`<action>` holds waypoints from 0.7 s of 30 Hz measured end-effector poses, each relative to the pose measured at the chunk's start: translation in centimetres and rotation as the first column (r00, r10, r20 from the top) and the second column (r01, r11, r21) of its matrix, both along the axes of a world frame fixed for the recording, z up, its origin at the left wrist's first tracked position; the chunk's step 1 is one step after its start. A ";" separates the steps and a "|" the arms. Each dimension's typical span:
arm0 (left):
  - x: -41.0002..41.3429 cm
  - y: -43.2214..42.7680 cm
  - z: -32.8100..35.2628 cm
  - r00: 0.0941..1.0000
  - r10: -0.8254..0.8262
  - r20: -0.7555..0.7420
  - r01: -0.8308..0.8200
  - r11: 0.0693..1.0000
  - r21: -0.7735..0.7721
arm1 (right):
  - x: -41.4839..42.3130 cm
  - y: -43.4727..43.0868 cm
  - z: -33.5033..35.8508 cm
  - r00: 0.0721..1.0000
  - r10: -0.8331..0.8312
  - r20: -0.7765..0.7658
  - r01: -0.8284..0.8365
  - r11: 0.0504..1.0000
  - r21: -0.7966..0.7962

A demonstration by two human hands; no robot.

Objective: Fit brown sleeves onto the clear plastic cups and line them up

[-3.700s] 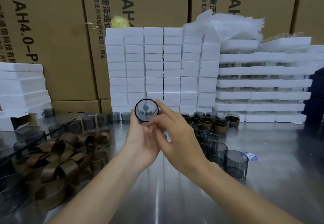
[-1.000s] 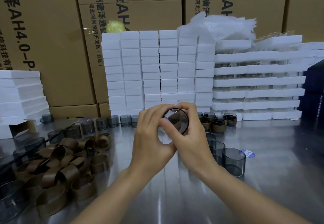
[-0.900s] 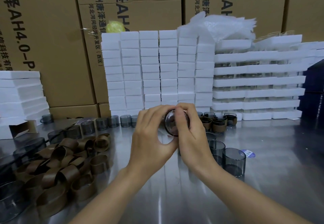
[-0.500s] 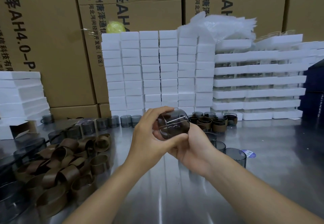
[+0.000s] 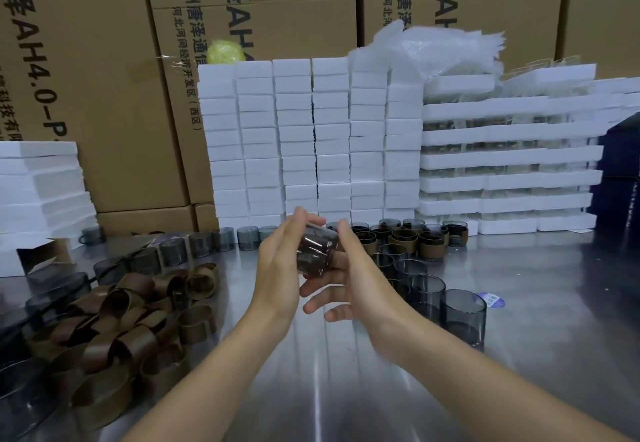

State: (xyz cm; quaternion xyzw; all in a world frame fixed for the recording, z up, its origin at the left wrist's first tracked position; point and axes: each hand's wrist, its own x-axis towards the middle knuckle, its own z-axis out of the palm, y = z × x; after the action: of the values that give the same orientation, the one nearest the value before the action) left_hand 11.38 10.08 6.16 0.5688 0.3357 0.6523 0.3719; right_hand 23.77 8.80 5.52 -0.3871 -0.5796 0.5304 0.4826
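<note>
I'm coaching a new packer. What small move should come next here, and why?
Probably reach the left hand to the sleeve pile for one sleeve. The cup between both hands seems bare, the right hand cradles it from below, and the pile lies on the left.

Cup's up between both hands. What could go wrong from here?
1. The cup is pressed between the left hand and right hand in mid-air; it may slip out.
2. The bare cups stand close beside the right wrist; lowering the hands might topple them.
</note>
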 end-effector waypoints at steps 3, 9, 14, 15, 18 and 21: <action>-0.3 -0.2 0.2 0.994 -0.035 -0.101 0.039 0.998 0.041 | 0.3 -0.2 0.3 0.995 0.103 0.003 -0.103 0.992 -0.076; 0.3 -0.4 -0.1 0.988 -0.090 0.124 0.107 0.984 -0.144 | 1.0 -0.1 0.2 0.972 0.224 0.075 -0.228 0.972 0.057; 1.6 -0.5 -1.1 0.934 -0.206 0.293 0.303 0.892 -0.337 | -0.1 -0.2 -0.6 1.000 0.026 0.004 -0.027 0.995 0.098; 1.8 -0.5 -1.2 0.935 -0.216 0.280 0.306 0.891 -0.335 | -0.2 0.0 -0.7 0.999 0.010 -0.053 -0.008 0.999 0.039; 2.0 -0.5 -1.4 0.970 -0.206 0.127 0.237 0.915 -0.327 | -0.5 0.2 -0.7 0.940 0.057 -0.337 -0.128 0.973 -0.192; 2.0 -0.6 -1.2 0.983 -0.169 0.071 0.183 0.938 -0.294 | -0.5 0.3 -0.6 0.868 0.054 -0.493 -0.219 0.934 -0.282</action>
State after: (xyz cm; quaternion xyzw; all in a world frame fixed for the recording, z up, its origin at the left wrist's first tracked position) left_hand 13.40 9.50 4.93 0.5188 0.3701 0.5705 0.5181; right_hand 23.31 9.14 4.87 -0.2767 -0.3721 0.7316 0.4997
